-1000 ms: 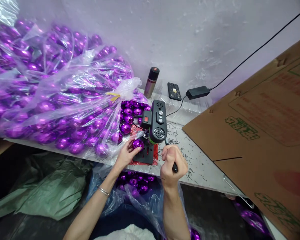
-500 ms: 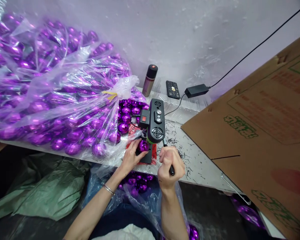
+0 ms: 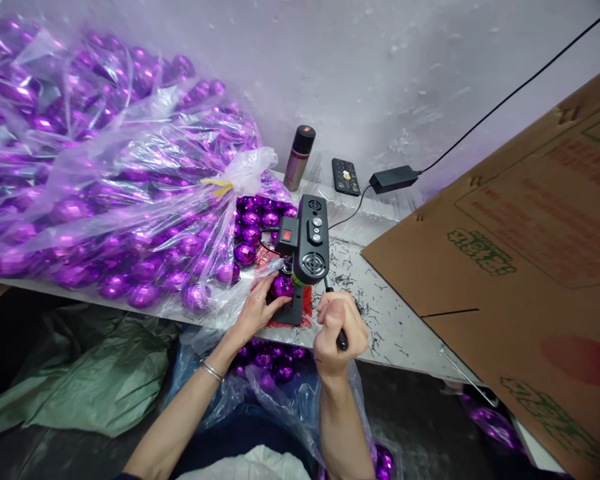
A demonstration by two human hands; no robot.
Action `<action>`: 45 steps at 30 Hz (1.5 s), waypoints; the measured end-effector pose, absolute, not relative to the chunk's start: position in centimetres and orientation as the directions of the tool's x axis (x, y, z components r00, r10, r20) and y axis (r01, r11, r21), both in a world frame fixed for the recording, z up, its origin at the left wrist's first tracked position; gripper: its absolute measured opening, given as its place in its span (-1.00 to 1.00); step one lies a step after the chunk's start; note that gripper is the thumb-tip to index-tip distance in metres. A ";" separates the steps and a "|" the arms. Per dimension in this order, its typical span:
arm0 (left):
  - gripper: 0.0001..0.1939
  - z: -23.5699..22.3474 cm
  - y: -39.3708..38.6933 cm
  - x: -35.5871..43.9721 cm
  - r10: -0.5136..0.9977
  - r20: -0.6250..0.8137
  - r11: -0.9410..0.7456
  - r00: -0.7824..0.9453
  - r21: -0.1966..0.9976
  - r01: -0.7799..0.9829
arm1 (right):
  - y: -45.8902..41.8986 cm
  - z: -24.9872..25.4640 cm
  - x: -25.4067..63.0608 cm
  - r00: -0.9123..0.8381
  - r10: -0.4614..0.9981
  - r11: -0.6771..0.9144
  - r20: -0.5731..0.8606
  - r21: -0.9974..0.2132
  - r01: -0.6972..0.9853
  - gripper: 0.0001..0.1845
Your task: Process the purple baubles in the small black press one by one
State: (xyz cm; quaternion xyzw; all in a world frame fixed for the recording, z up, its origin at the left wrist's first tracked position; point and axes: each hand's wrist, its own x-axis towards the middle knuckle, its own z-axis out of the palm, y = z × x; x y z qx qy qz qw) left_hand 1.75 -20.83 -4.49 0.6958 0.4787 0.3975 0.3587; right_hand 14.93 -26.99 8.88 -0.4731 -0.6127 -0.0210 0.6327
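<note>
A shiny purple bauble (image 3: pixel 281 287) sits under the front end of a black bench machine (image 3: pixel 313 237) with round vents and a lever. Thumb and fingers of my left hand (image 3: pixel 257 308) close around that bauble from the left. My right hand (image 3: pixel 341 330) is wrapped in a fist round the black lever handle (image 3: pixel 343 341) at the machine's right side. Beneath, the machine's dark base plate (image 3: pixel 291 313) rests on a red sheet (image 3: pixel 307 303). Loose purple baubles (image 3: pixel 245 253) lie just left of the machine.
A big clear bag (image 3: pixel 105 193) of purple baubles fills the left. Behind the machine stand a spray can (image 3: pixel 299 158), a phone (image 3: pixel 345 177) and a power adapter (image 3: pixel 393 179). Dark bits litter the table (image 3: pixel 400 333). A cardboard box (image 3: pixel 520 267) stands right; more baubles (image 3: pixel 267 360) are in plastic at my lap.
My left hand has shifted slightly left with the bauble. My right hand still grips the lever handle, nearly unmoved. The whole view has drifted a little.
</note>
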 end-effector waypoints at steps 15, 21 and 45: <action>-0.41 -5.3 -20.8 2.3 0.925 0.280 -0.355 0.256 0.878 0.320 | -27.2 8.7 15.1 0.229 0.568 0.550 0.791 -0.571 0.609 -0.67; -0.41 -5.7 -20.7 2.4 0.922 0.289 -0.362 0.258 0.880 0.307 | -27.6 6.6 15.3 0.213 0.568 0.537 0.795 -0.554 0.636 -0.69; -0.43 -5.9 -20.8 2.6 0.919 0.317 -0.377 0.236 0.881 0.286 | -26.6 1.2 15.4 0.187 0.405 0.574 0.895 -0.408 0.709 -0.62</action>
